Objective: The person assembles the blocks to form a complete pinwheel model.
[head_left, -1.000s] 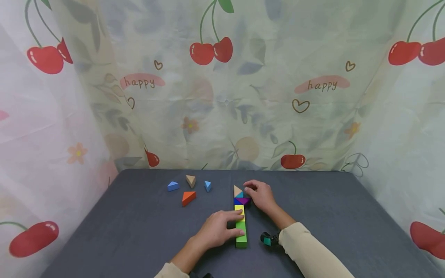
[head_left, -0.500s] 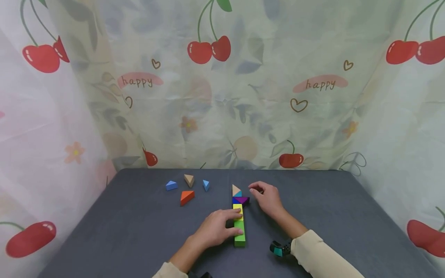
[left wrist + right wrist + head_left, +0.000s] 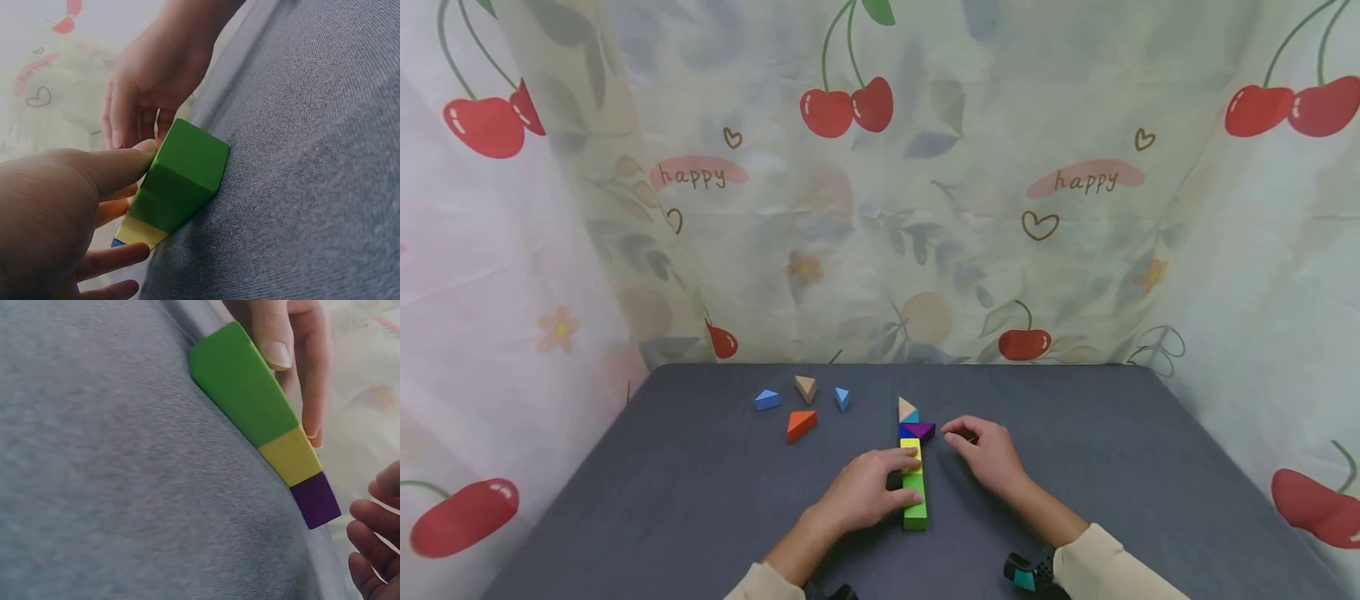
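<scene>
A row of wooden blocks runs away from me on the dark cloth: a long green block (image 3: 915,518), a yellow block (image 3: 909,444), dark blue and purple (image 3: 918,429) triangles, then light blue (image 3: 912,417) and tan (image 3: 906,407) triangles. My left hand (image 3: 867,493) rests on the row, thumb on the green block and fingertips at the yellow one. To the right of the purple triangle, my right hand (image 3: 991,457) hovers apart from the row. Its fingers are loosely bent, and nothing shows between them, also in the right wrist view.
Left of the row lie several loose triangles: blue (image 3: 767,401), tan (image 3: 806,388), light blue (image 3: 842,399) and orange-red (image 3: 802,425). The dark cloth-covered table (image 3: 700,500) ends at a cherry-print curtain (image 3: 880,250) on the back and sides.
My right hand has drawn back from beside the light blue triangle, moving right and nearer to me. The left hand and the row keep their places; the head view has shifted slightly.
</scene>
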A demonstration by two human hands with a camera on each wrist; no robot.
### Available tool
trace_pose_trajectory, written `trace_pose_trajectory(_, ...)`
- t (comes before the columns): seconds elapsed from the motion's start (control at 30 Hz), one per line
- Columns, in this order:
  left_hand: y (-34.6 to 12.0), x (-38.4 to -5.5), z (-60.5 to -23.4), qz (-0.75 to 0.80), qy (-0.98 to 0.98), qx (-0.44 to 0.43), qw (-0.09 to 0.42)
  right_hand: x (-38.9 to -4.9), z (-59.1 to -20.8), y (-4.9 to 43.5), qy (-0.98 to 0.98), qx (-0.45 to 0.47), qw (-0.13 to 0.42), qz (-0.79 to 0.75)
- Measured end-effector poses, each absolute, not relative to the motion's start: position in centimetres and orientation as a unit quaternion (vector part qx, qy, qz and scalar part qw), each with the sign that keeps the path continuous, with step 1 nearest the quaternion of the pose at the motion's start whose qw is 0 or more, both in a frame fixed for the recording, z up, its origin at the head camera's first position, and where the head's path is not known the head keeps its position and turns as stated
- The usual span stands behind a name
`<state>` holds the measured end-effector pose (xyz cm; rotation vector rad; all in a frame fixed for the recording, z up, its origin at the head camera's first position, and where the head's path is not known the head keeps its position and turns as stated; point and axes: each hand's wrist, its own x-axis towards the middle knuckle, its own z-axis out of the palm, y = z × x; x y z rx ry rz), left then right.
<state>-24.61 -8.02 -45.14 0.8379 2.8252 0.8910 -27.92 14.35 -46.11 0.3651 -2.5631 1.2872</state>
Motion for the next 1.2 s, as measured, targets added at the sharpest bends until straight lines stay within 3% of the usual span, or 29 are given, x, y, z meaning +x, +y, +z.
trace_pose_trajectory(0.7, -8.3, -24.7, -45.7, 0.313, 0.908, 0.277, 0.012, -25.9, -46.7, 13.8, -0.873, 0.122, 0.05, 0.469)
trace_pose_trajectory(1.2, -11.5, -26.0, -44.2, 0.331, 0.91, 0.248, -0.006, -24.7, -47.1, 12.5, -0.873, 0.135, -0.006, 0.469)
